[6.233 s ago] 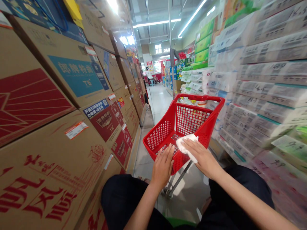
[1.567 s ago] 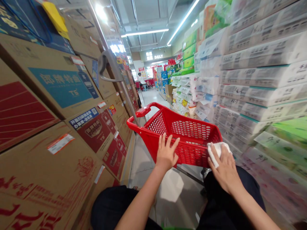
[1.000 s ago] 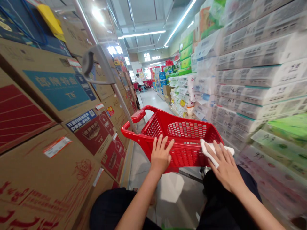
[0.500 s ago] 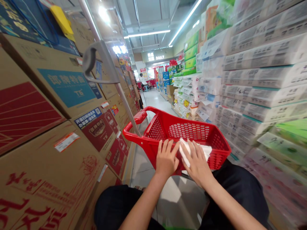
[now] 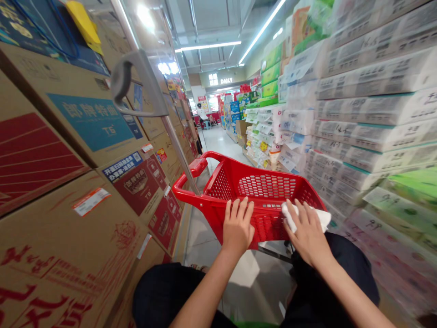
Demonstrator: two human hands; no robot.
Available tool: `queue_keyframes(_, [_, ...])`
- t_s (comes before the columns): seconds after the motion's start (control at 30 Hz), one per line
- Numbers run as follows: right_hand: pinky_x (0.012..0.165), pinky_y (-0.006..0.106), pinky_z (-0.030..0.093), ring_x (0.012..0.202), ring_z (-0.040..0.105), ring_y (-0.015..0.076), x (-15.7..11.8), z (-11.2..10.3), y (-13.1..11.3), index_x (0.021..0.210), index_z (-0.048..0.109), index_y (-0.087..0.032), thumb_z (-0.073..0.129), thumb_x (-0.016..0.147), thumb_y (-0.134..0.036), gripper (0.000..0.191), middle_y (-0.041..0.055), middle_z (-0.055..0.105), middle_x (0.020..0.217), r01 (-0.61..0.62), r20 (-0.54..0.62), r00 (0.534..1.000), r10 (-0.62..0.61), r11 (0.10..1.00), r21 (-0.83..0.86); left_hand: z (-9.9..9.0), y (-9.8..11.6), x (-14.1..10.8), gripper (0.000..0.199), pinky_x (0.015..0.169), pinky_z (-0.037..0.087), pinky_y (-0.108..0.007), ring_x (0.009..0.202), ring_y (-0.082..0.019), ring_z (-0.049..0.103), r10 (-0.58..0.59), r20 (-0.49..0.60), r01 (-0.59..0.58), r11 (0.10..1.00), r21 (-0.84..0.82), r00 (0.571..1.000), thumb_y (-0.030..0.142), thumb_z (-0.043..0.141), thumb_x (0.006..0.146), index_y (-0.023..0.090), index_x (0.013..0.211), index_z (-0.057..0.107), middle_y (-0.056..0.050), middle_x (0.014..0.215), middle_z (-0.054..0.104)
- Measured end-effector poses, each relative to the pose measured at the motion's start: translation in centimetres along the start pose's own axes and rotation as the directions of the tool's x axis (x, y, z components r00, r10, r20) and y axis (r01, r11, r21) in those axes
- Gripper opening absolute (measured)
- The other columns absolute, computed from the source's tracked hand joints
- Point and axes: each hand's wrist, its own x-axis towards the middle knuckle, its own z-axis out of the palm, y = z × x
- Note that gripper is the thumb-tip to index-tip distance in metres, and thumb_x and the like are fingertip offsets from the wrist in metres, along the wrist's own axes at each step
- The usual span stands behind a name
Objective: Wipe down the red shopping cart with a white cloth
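Observation:
A red shopping basket [image 5: 266, 202] with perforated walls stands before me, its grey metal pull handle [image 5: 146, 86] raised at the left. My left hand [image 5: 238, 228] lies on the near wall and rim, fingers stretched out, with nothing seen in it. Farther right on the same wall, my right hand [image 5: 307, 232] presses a folded white cloth [image 5: 322, 218] against the rim near the corner. Part of the cloth is hidden under the fingers; its ends stick out on both sides.
Stacked cardboard boxes [image 5: 51, 218] line the left side closely. At the right rise stacks of wrapped paper packs [image 5: 368, 100]. My knees [image 5: 353, 264] flank the basket's near side. Down the aisle [image 5: 220, 139], a person [image 5: 202, 111] in a light top is visible far off.
My right hand has slid to the right along the basket's near rim with the white cloth under it. My left hand has stayed at nearly the same place.

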Motion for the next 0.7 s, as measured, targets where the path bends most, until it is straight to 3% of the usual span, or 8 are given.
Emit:
queue_keyframes(0.13, [0.122,0.058,0.025,0.152,0.025,0.0344,2.1,-0.1,-5.9,0.164,0.010,-0.018,0.043,0.099,-0.032,0.074,0.0144,0.031,0.164,0.149,0.055,0.987,-0.154,0.985,0.085,-0.3,0.5,0.1,0.080,0.127,0.016,-0.060,0.142,-0.036,0.039,-0.012,-0.006,0.012,1.000,0.010,1.000,0.026,0.062,0.084,0.027,0.159,0.034,-0.004,0.161,0.040])
queue_keyframes(0.2, [0.123,0.056,0.025,0.152,0.023,0.0327,2.5,-0.5,-7.1,0.164,0.009,-0.017,0.043,0.098,-0.030,0.075,0.0131,0.029,0.166,0.201,0.074,0.975,-0.211,0.972,0.124,-0.4,0.4,0.1,0.081,0.127,0.017,-0.060,0.141,-0.036,0.040,-0.013,-0.002,0.013,1.000,0.019,1.000,0.026,0.062,0.085,0.025,0.160,0.031,-0.005,0.161,0.040])
queue_keyframes(0.27, [0.123,0.053,0.027,0.153,0.022,0.0303,2.5,-1.0,-6.5,0.164,0.009,-0.020,0.044,0.098,-0.028,0.075,0.0099,0.026,0.167,0.249,0.091,0.960,-0.264,0.957,0.150,-0.5,0.3,0.1,0.082,0.126,0.019,-0.060,0.140,-0.036,0.041,0.000,0.011,0.000,1.000,0.027,1.000,0.027,0.063,0.084,0.025,0.160,0.032,-0.006,0.161,0.040])
queue_keyframes(0.33, [0.123,0.051,0.029,0.154,0.022,0.0285,1.9,-1.5,-4.3,0.164,0.011,-0.024,0.045,0.097,-0.027,0.075,0.0064,0.024,0.168,0.271,0.108,0.951,-0.288,0.951,0.153,-0.5,0.2,0.0,0.080,0.126,0.019,-0.059,0.141,-0.036,0.040,0.011,0.025,-0.011,0.999,0.032,1.000,0.027,0.065,0.083,0.027,0.158,0.035,-0.005,0.161,0.039])
queue_keyframes(0.53, [0.122,0.053,0.029,0.152,0.027,0.0298,-0.9,-1.9,3.2,0.164,0.012,-0.029,0.041,0.100,-0.031,0.070,0.0047,0.028,0.167,0.121,0.068,0.990,-0.125,0.991,0.054,-0.5,0.5,0.0,0.074,0.127,0.015,-0.060,0.141,-0.037,0.038,-0.005,0.011,0.005,0.999,0.032,1.000,0.029,0.063,0.085,0.027,0.155,0.041,-0.005,0.161,0.039])
queue_keyframes(0.6, [0.120,0.055,0.030,0.150,0.030,0.0320,-1.2,-1.5,3.6,0.164,0.014,-0.028,0.039,0.101,-0.033,0.068,0.0068,0.034,0.164,0.061,0.040,0.997,-0.062,0.998,0.018,-0.5,0.8,0.1,0.073,0.127,0.013,-0.061,0.141,-0.038,0.038,-0.006,0.001,0.006,0.999,0.035,1.000,0.031,0.063,0.086,0.026,0.155,0.041,-0.005,0.161,0.039])
queue_keyframes(0.7, [0.118,0.059,0.032,0.148,0.032,0.0360,-0.4,-0.8,1.4,0.164,0.015,-0.024,0.042,0.100,-0.034,0.070,0.0117,0.040,0.160,0.035,0.014,0.999,-0.035,0.999,-0.018,-0.6,1.2,0.2,0.079,0.126,0.012,-0.062,0.139,-0.039,0.039,-0.016,-0.003,0.016,0.998,0.067,1.000,0.034,0.064,0.085,0.023,0.158,0.035,-0.008,0.159,0.040])
